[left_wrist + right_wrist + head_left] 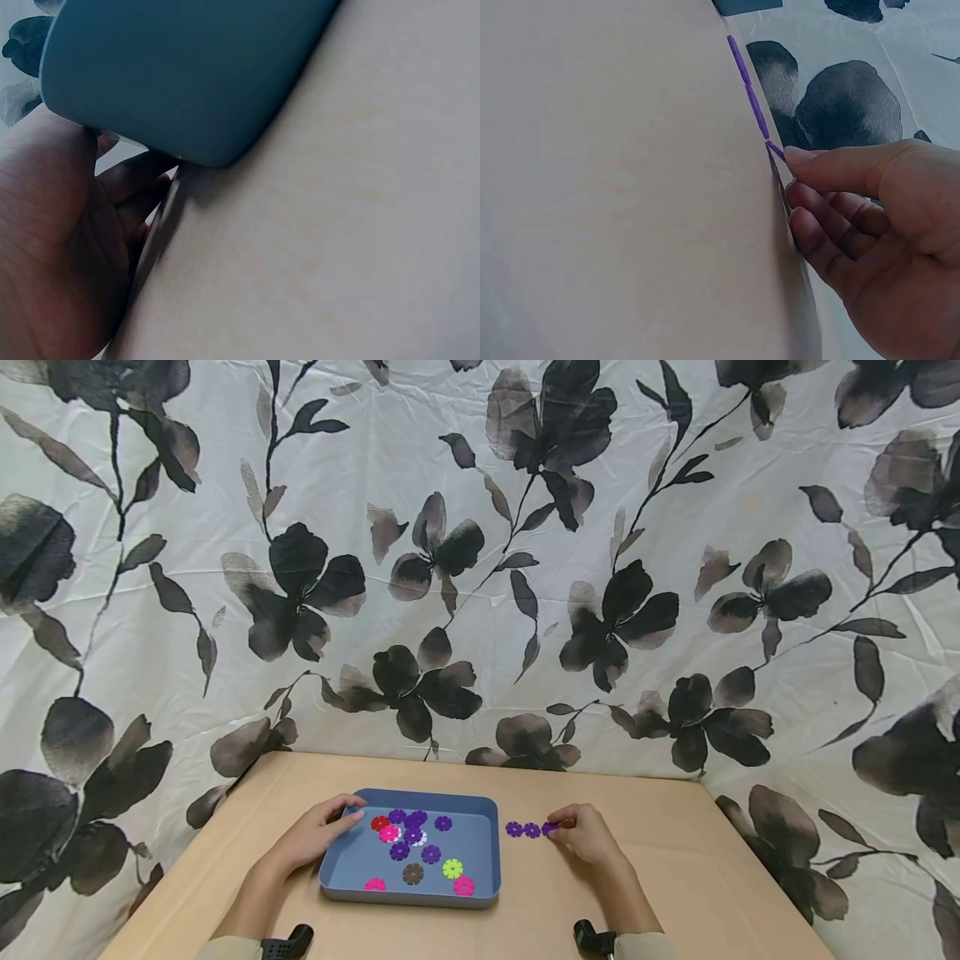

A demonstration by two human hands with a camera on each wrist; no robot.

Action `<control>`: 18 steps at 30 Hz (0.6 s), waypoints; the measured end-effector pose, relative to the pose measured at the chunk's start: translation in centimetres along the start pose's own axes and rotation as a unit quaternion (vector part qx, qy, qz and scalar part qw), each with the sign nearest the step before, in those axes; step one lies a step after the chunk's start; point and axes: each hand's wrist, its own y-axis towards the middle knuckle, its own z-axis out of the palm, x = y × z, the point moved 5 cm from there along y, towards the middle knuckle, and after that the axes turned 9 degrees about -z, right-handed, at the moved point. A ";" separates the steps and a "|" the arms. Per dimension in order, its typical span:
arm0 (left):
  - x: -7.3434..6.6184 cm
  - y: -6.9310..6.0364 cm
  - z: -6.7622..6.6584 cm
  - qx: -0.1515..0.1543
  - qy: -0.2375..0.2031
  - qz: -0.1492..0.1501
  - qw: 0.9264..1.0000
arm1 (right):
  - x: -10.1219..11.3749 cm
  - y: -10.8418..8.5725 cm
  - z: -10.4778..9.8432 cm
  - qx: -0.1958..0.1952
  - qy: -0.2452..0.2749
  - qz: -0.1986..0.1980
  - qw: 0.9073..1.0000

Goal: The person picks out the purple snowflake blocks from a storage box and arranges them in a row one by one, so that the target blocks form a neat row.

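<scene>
Purple, flower-edged discs [532,830], three of them, form a short row on the tan tabletop [712,860], between the tray and the right hand [588,835]. The row runs left to right, and its two other discs lie directly to the left of that hand's grip, which is by far the nearer. Thumb and fingers pinch the end disc [550,829] narrowly; the right wrist view shows it tilted, its lower edge at the neighbouring disc, though whether they are joined I cannot tell.

On the far side of the tray [408,900], the left hand [318,833] holds its left rim, thumb above, fingers around the outside. The tray is blue-grey, smooth and shallow, with rounded corners. Scattered loose discs [412,873] in it are thin, notched and seemingly plastic: purple, pink, red, brown, yellow-green and whitish. Behind hangs creased white cloth [525,610] printed with dark flowers.
</scene>
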 end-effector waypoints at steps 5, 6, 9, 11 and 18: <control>0.0 0.1 0.0 -0.001 0.000 -0.001 1.000 | 0.0 0.0 0.1 0.002 0.001 -0.002 1.000; 0.0 0.1 0.0 -0.001 0.001 -0.002 1.000 | 0.0 0.0 0.1 0.002 0.001 -0.003 1.000; 0.1 0.1 0.0 -0.003 0.002 -0.002 1.000 | 0.0 0.0 0.1 0.003 -0.001 -0.006 1.000; 0.1 0.1 0.0 -0.003 0.004 -0.002 1.000 | -0.1 0.0 0.1 0.005 0.000 -0.007 1.000; 0.1 0.2 0.0 0.000 -0.001 0.001 1.000 | -0.1 0.2 0.1 -0.008 0.012 -0.007 1.000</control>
